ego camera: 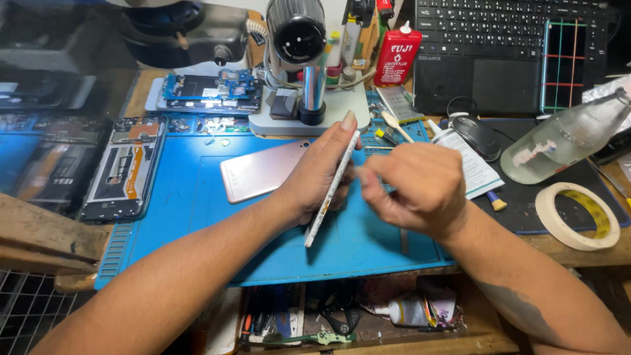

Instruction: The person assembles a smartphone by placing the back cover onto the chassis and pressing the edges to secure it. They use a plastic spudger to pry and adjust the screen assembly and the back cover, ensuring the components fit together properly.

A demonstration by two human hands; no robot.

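Note:
My left hand grips a thin white phone held on edge, tilted above the blue work mat. My right hand is closed just right of the phone, its fingertips pinched at the phone's upper edge; whether they hold a small tool is hidden. A pink phone back cover lies flat on the mat behind my left hand.
An opened phone frame and a circuit board lie at the left and back. A microscope stand, a red bottle, a laptop, a clear bottle and a tape roll surround the mat. An open drawer holds tools.

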